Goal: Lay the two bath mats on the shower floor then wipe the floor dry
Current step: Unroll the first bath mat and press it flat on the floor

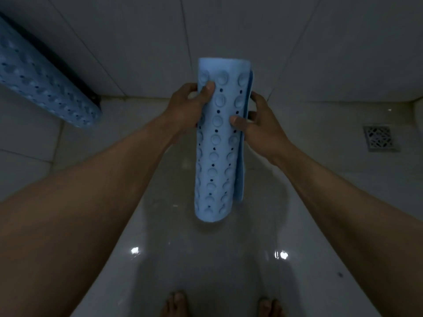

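rolled mat (219,143) above floor (206,259), drain (378,137) right

**A tiled shower corner in a bathroom**

A dim view looks down into a shower corner. Large pale wall tiles (137,42) meet a glossy floor (206,259) that mirrors two spots of light. A square metal drain grate (378,138) is set in the floor near the right wall. A rolled blue bath mat (219,143), studded with suction cups and small holes, is held upright above the floor. A second blue mat (41,88) sits against the wall at upper left. Bare toes (176,303) show at the bottom edge.
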`<state>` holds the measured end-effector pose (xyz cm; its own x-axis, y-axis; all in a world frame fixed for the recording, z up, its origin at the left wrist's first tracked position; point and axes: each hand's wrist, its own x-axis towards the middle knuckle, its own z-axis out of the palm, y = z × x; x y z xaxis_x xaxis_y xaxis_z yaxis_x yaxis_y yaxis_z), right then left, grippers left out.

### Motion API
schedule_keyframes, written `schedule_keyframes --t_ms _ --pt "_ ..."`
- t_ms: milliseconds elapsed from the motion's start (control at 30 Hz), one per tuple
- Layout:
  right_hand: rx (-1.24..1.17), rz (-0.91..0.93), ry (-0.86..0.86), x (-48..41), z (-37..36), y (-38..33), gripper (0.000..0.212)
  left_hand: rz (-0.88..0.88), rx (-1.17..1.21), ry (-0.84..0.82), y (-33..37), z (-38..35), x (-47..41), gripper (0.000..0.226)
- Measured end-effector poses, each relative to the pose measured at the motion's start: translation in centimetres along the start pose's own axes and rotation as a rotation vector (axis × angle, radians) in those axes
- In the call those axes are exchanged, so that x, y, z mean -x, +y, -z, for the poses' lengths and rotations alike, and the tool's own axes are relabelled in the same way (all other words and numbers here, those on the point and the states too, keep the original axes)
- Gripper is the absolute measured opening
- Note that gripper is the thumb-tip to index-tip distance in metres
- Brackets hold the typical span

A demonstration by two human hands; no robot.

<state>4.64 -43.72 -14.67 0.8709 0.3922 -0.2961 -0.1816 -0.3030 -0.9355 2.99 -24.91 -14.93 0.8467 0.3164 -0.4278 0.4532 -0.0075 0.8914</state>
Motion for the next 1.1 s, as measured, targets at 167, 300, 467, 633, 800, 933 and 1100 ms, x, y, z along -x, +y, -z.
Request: schedule_keyframes --t_ms 167,300,467,633,800,933,1100 --pt "-0.006 -0.063 0.071 -0.2 0.0 5.7 0.055 -0.009 -0.101 -0.114 -3.8 -2.7 -1.3 0.061" --pt "-0.046 -0.093 0.132 -0.4 -1.3 9.9 0.052 -0.008 -0.143 -0.124 -7.7 -4.2 -2.6 0.055" --pt "0.089 -0.057 0.201 -1.5 -2.0 13.0 0.053 0.063 -0.059 -0.079 -11.4 -5.9 -4.2 0.071" --pt "0.162 -0.027 0.234 -2.1 -2.2 15.7 0.051 0.129 0.018 -0.181 -13.5 -8.4 -3.9 0.056" --pt "0.17 -0.054 0.2 -1.2 -2.2 16.8 0.047 0.122 -0.039 -0.09 -15.3 -8.7 -3.2 0.034" --pt "0.24 -0.056 0.162 -1.6 -1.4 18.2 0.051 0.161 0.007 -0.006 -18.0 -8.8 -4.2 0.033" --pt "0.325 -0.012 0.216 -2.0 -0.1 20.3 0.049 0.009 -0.172 0.077 -21.1 -10.1 -5.7 0.073"
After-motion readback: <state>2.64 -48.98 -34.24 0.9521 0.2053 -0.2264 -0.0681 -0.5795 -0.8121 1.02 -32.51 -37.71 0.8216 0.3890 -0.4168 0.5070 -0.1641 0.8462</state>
